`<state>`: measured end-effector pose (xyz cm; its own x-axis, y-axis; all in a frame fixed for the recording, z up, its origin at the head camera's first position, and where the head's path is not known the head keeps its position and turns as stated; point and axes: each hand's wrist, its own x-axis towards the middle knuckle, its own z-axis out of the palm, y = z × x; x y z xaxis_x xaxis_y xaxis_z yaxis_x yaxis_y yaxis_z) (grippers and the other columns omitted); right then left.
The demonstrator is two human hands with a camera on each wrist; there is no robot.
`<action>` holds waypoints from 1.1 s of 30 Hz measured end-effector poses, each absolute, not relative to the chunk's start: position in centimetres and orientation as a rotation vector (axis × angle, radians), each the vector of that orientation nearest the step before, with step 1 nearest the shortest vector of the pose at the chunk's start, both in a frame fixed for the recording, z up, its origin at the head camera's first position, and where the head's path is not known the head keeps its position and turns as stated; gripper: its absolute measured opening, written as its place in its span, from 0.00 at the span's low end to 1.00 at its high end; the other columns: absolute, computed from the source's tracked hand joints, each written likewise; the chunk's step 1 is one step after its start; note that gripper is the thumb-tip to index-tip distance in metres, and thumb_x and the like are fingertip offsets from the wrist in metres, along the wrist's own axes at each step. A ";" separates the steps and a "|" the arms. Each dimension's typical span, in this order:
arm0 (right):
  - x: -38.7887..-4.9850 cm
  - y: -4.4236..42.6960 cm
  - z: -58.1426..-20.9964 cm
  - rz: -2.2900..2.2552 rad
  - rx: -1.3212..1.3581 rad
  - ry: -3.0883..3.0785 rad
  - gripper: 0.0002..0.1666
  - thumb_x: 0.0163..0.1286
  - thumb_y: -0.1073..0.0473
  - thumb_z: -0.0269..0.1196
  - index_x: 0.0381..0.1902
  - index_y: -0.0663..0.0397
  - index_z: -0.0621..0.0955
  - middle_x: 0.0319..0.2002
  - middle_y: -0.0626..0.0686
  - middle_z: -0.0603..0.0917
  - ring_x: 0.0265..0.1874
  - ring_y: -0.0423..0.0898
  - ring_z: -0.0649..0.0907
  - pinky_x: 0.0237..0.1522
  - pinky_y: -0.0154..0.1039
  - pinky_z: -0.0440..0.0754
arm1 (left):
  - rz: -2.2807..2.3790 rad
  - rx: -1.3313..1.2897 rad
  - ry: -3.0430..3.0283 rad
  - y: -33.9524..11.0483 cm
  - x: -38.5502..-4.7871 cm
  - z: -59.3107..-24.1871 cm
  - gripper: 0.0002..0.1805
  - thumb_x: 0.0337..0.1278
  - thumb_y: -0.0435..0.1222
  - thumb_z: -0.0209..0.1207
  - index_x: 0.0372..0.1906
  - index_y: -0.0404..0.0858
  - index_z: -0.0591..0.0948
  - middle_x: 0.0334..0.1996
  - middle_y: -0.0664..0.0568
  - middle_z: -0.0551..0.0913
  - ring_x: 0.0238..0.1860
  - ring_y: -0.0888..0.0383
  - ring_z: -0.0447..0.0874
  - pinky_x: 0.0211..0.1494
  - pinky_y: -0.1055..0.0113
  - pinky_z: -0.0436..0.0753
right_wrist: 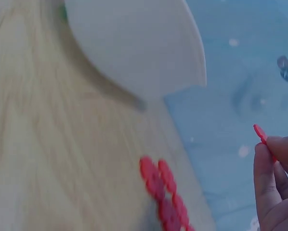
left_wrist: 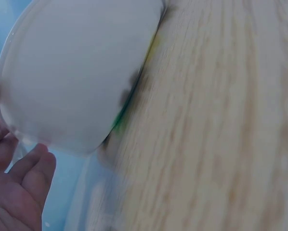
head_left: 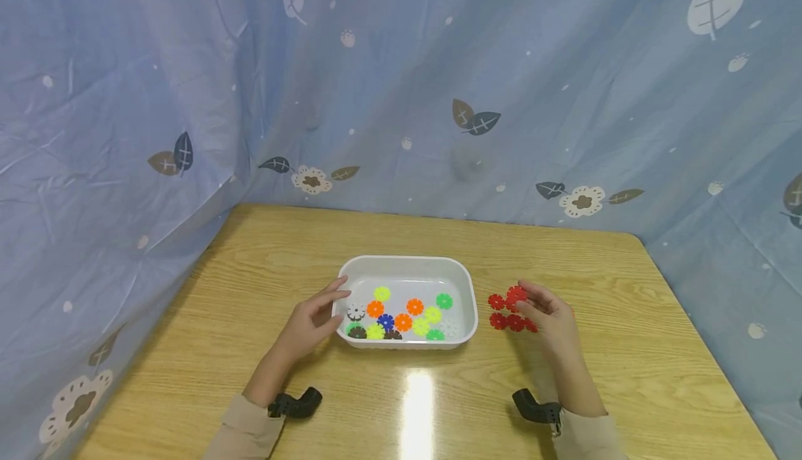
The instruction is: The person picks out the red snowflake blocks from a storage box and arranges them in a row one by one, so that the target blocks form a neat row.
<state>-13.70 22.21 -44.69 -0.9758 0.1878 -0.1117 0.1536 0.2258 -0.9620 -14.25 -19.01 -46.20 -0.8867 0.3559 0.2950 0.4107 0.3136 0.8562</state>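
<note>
A white plastic basin (head_left: 410, 266) stands mid-table with several toothed plastic discs of many colours inside. My left hand (head_left: 309, 323) is at its left side, fingers fairly straight and reaching to the rim; the left wrist view shows the fingertips by the basin wall (left_wrist: 81, 72). To the right of the basin, my right hand (head_left: 554, 322) pinches a red toothed disc (right_wrist: 260, 132) between thumb and fingers, raised above the table. Below it several more red discs (head_left: 498, 321) lie in two rows on the wood, partly covered by the hand in the head view.
Inside the basin are orange discs (head_left: 415, 306), a blue disc (head_left: 385, 321), a white disc (head_left: 356, 311), and yellow, green and dark ones. The wooden table (head_left: 301, 237) ends at a blue patterned cloth (head_left: 401, 98) behind and at both sides.
</note>
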 end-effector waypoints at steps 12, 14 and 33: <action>-12.5 25.8 -46.4 1.925 -0.572 -2.390 0.34 0.65 0.51 0.63 0.66 0.57 0.69 0.40 0.29 0.78 0.41 0.25 0.77 0.42 0.21 0.79 | -1.662 -0.746 -2.493 -19.0 -14.3 -46.2 0.19 0.56 0.23 0.57 0.55 0.24 0.75 0.67 0.32 0.64 0.69 0.36 0.57 0.66 0.81 0.61; -12.4 26.5 -46.8 1.912 -0.615 -2.371 0.33 0.65 0.52 0.63 0.66 0.55 0.70 0.39 0.28 0.78 0.40 0.24 0.77 0.41 0.20 0.78 | -1.650 -0.747 -2.498 -19.0 -14.3 -46.2 0.19 0.56 0.23 0.57 0.55 0.24 0.75 0.67 0.33 0.64 0.69 0.36 0.57 0.66 0.81 0.61; -11.9 29.7 -49.0 2.039 -0.870 -1.978 0.22 0.63 0.68 0.62 0.57 0.55 0.78 0.32 0.31 0.82 0.34 0.25 0.81 0.38 0.16 0.79 | -1.609 -0.724 -2.512 -19.0 -14.1 -46.1 0.19 0.56 0.23 0.58 0.54 0.25 0.76 0.67 0.34 0.65 0.69 0.36 0.59 0.66 0.81 0.60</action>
<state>-11.91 29.67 -48.99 -0.8152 0.5036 -0.2861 0.2706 -0.1056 -0.9569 -14.05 -19.00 -46.13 -0.8864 0.3478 0.3055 0.4229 0.3401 0.8399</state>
